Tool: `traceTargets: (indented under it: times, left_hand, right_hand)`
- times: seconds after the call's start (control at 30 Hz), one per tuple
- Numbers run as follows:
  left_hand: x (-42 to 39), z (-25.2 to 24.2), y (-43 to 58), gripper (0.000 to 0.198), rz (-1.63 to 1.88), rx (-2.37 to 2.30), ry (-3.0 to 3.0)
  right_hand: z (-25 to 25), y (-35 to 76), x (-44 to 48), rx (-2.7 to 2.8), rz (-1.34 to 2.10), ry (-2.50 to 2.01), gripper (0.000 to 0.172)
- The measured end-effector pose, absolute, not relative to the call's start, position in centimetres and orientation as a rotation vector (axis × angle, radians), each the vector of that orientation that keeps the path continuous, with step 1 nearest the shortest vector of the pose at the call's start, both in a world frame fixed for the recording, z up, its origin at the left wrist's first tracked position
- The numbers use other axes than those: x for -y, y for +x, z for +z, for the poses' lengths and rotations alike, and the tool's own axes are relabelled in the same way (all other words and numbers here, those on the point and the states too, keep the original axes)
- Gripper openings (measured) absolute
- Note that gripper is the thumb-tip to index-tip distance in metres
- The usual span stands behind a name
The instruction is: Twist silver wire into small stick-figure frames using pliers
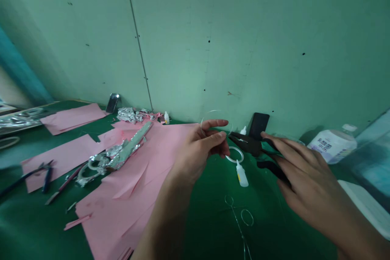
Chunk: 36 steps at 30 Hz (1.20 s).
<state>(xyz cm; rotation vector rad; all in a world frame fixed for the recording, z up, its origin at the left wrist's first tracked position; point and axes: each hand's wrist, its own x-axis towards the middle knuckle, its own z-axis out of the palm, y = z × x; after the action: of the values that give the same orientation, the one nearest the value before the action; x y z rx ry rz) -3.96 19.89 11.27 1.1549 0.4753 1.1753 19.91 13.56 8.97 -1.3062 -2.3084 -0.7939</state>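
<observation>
My left hand (202, 146) pinches a thin wire loop (215, 111) between thumb and fingers, its curve arching above the knuckles. Black-handled pliers (251, 146) are in my right hand (307, 183), fingers around the grips, with the jaws pointing left, close to my left fingertips. Whether the jaws touch the wire I cannot tell. Just below the jaws lie a white ring (234, 155) and a small white glue bottle (242, 174). Nearer to me, a bent wire piece with loops (237, 221) rests on the green table (210, 227).
Pink paper sheets (131, 195) cover the left, with crumpled foil (129, 114) and foil-wrapped rings (94, 168) on them. Farther left are cutting pliers (47, 174). A black phone (258, 125) leans on the green wall (243, 28). A labelled plastic bottle (333, 145) lies at right.
</observation>
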Motion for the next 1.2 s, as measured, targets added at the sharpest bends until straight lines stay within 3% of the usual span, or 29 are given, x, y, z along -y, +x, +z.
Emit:
traceTargets:
  times: [0.53,1.2]
  left_hand:
    - [-19.5,11.7,-3.6,0.03,1.354,-0.793,1.293]
    - [-19.9,11.8,-4.2,0.032,1.232,-1.005,1.453]
  right_hand:
    - [9.6,18.7,-13.1,2.215,-0.891,-1.367,0.038]
    - [9.3,18.9,-13.2,2.323,-0.794,-1.348,0.038]
